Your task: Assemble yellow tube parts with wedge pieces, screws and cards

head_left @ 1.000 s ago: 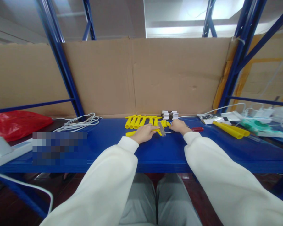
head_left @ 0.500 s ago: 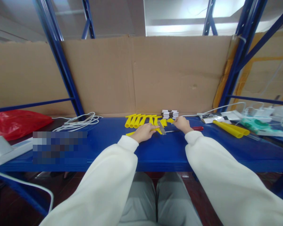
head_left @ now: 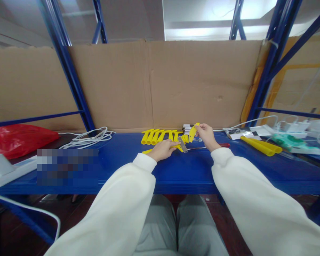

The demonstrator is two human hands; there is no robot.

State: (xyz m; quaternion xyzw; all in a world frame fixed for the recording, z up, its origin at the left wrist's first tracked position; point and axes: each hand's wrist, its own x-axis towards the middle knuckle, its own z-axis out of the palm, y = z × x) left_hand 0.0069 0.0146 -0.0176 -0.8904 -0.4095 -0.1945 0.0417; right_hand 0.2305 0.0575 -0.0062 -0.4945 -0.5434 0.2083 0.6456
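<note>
My left hand (head_left: 162,150) is closed round a yellow scraper (head_left: 146,152) whose grey metal blade (head_left: 183,145) sticks out to the right of the fingers. Between thumb and fingertips, my right hand (head_left: 206,136) pinches a flat yellow plate (head_left: 192,133) with small holes, raised just above the table and tilted. Behind the left hand, several yellow scraper handles (head_left: 152,138) lie in a row. More yellow plates (head_left: 186,138) lie near the blade. Small shiny bits, perhaps screws (head_left: 198,139), are scattered below my right hand. A screwdriver with a red handle (head_left: 225,145) lies partly behind the right wrist.
A stack of small black-and-white boxes (head_left: 186,128) stands against the cardboard wall (head_left: 197,85). Two yellow tubes (head_left: 261,146) and a green bag (head_left: 293,143) lie on the right of the blue table (head_left: 117,167). White cables (head_left: 96,138) and a red bag (head_left: 24,140) are on the left.
My right hand has lifted a yellow plate from the table and turned it upright, moving slightly up. The left hand and scraper have stayed in place.
</note>
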